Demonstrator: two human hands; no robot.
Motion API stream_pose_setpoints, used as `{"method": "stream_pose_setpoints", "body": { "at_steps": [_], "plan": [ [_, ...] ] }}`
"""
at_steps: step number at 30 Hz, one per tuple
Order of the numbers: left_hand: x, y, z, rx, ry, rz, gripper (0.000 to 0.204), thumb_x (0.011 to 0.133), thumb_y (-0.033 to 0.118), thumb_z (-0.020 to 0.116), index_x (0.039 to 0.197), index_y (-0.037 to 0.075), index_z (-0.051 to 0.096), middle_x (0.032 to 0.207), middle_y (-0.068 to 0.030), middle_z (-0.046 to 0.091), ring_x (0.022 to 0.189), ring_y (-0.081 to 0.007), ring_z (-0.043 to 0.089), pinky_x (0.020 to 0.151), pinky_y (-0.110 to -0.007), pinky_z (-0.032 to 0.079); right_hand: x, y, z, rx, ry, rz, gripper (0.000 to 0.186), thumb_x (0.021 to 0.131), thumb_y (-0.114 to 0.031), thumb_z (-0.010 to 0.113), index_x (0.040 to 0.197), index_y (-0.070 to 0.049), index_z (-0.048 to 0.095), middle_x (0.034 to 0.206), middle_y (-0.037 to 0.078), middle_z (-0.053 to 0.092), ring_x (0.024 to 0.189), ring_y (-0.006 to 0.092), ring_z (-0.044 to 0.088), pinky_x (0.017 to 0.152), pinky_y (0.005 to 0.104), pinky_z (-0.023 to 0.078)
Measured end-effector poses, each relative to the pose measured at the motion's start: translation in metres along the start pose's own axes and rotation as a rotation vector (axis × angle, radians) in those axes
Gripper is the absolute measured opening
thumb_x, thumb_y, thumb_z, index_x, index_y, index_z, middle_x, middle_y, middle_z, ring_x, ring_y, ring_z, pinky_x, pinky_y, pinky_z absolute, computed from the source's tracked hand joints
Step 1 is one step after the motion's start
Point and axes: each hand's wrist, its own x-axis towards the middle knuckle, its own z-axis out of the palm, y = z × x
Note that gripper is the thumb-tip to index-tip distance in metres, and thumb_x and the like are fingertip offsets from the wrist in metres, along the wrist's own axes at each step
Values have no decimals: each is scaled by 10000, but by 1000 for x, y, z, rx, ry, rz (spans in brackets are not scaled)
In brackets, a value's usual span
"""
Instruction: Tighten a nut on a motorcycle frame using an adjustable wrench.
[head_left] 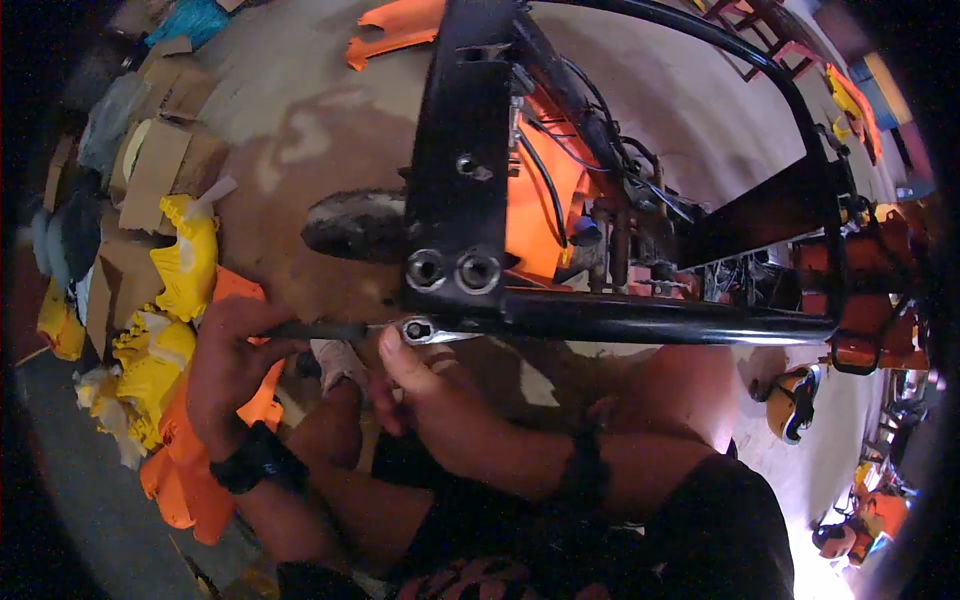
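largest item: a black metal frame (455, 215), standing before the seated person, its long lower tube running to the right. inside it, an orange panel (532, 220). on the floor to the left, a yellow molded part (188, 262) beside cardboard (155, 178). left hand (235, 350): closed around the dark handle of a ratchet tool (417, 331). right hand (430, 392): thumb against the tool's bright head, fingers partly curled below; full grip cannot be confirmed. tool located just under the frame's lower corner, beneath two round metal fittings (478, 271); contact with the frame cannot be determined.
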Motion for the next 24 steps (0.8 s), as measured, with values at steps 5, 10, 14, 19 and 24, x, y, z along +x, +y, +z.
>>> {"method": "stream_pose_setpoints", "body": {
  "at_steps": [5,10,14,19,24],
  "plan": [
    [-7,-8,-2,-41,-26,-64,274,527,86,749,769,26,636,671,-86,607,620,-217,581,562,-301,437,-7,-11,5,43,-31,-17,440,846,-520,407,728,-100,463,540,5,459,460,92,422,426,222,299],
    [-4,0,2,-11,0,-21,292,524,74,750,791,32,639,690,-84,605,653,-220,576,595,-309,440,-5,-16,11,83,52,-9,424,840,-498,445,675,-109,464,522,-13,440,460,83,412,430,221,308],
    [-10,-15,13,51,16,26,305,524,73,745,807,32,640,702,-89,612,670,-232,576,610,-328,430,-4,-15,4,-1,60,53,349,822,-413,531,680,-94,528,588,-21,499,523,84,449,466,252,343],
    [-10,-20,17,30,-77,20,308,533,90,738,822,42,642,708,-84,613,668,-255,564,616,-338,418,1,-3,3,98,29,-21,319,825,-380,548,671,-103,520,585,-27,492,513,73,437,455,243,332],
    [-14,-8,15,53,-32,-9,302,536,105,732,816,42,641,689,-80,613,673,-245,566,616,-334,417,-2,-7,8,116,81,-36,357,848,-387,510,625,-121,430,519,-30,406,448,68,391,406,221,301]
  ]
}}
